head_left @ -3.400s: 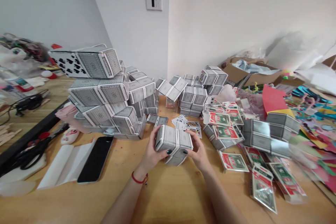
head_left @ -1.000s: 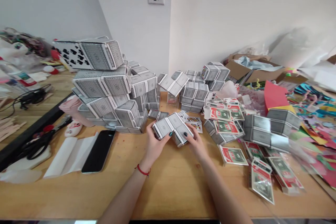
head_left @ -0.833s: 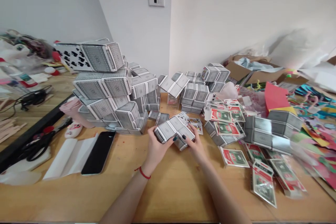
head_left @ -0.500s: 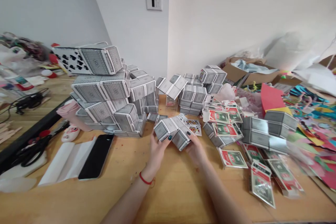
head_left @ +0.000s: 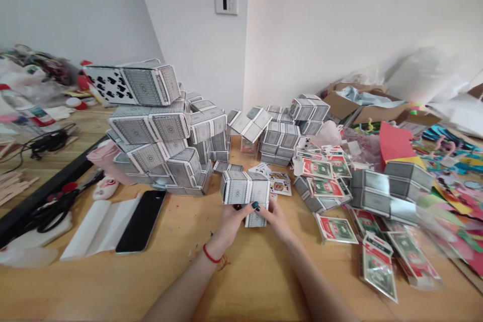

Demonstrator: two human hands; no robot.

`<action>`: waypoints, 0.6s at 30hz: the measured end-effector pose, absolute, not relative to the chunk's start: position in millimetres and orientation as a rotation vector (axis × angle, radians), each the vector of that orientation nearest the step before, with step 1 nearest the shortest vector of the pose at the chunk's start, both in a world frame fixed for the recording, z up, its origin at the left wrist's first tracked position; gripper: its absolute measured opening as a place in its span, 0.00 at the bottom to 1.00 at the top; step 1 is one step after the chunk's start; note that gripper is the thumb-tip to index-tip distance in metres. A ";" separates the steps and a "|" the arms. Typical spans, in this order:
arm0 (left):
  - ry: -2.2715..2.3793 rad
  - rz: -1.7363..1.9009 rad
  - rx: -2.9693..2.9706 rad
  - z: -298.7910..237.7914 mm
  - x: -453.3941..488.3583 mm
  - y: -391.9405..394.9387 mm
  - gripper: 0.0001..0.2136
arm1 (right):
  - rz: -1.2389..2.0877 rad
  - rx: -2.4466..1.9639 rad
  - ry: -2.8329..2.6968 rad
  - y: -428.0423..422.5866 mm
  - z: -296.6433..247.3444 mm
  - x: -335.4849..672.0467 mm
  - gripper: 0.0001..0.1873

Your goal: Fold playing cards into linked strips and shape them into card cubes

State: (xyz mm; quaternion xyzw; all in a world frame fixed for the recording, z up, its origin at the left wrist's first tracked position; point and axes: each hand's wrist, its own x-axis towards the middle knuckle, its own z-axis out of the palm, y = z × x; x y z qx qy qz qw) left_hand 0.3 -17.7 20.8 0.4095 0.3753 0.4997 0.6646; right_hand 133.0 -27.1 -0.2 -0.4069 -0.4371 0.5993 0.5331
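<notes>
Between my hands is an L-shaped block of joined boxes folded from playing cards [head_left: 246, 188], grey card backs outward. My left hand [head_left: 234, 221] grips it from the lower left, and my right hand [head_left: 274, 217] from the right. Both thumbs press on its near face; the other fingers are partly hidden behind it. Just beyond the block lie loose playing cards [head_left: 279, 181], some face up, and a small flat card piece [head_left: 227, 167]. To the left rises a tall stack of card boxes [head_left: 149, 126]. Another card-box stack [head_left: 279, 136] stands at the back.
On the left lie a black phone [head_left: 141, 221], white paper [head_left: 98, 229], black scissors [head_left: 60, 206] and a computer mouse [head_left: 104, 188]. Green and red card packs [head_left: 378, 266] cover the right side, near more card-box blocks [head_left: 370, 188]. An open cardboard box [head_left: 362, 110] sits behind.
My hands have turned the card-box block, so its lower box now points down toward me rather than slanting. The whole view has shifted slightly.
</notes>
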 end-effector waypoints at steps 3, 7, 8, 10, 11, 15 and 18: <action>0.863 1.129 0.928 18.9 1.5 -17.7 0.23 | 1.404 -0.976 -1.025 -25.4 -5.6 130.4 0.22; 0.918 1.171 0.978 17.8 -0.5 -14.5 0.23 | 1.377 -1.001 -0.992 -25.3 -10.0 124.4 0.23; 0.916 1.158 0.998 17.7 -1.9 -13.6 0.23 | 1.370 -1.009 -0.983 -25.4 -11.3 123.4 0.24; 0.901 1.106 1.033 17.2 -4.6 -12.2 0.23 | 1.355 -1.029 -0.951 -25.3 -14.8 122.9 0.25; 0.894 1.080 1.044 16.7 -5.5 -12.0 0.24 | 1.354 -1.043 -0.930 -25.1 -17.0 123.4 0.24; 0.921 1.048 1.009 13.7 -3.9 -13.7 0.25 | 1.400 -1.079 -0.838 -23.7 -26.3 127.6 0.23; 0.933 1.066 0.989 11.6 -0.8 -14.3 0.22 | 1.451 -1.064 -0.811 -23.7 -30.3 127.7 0.23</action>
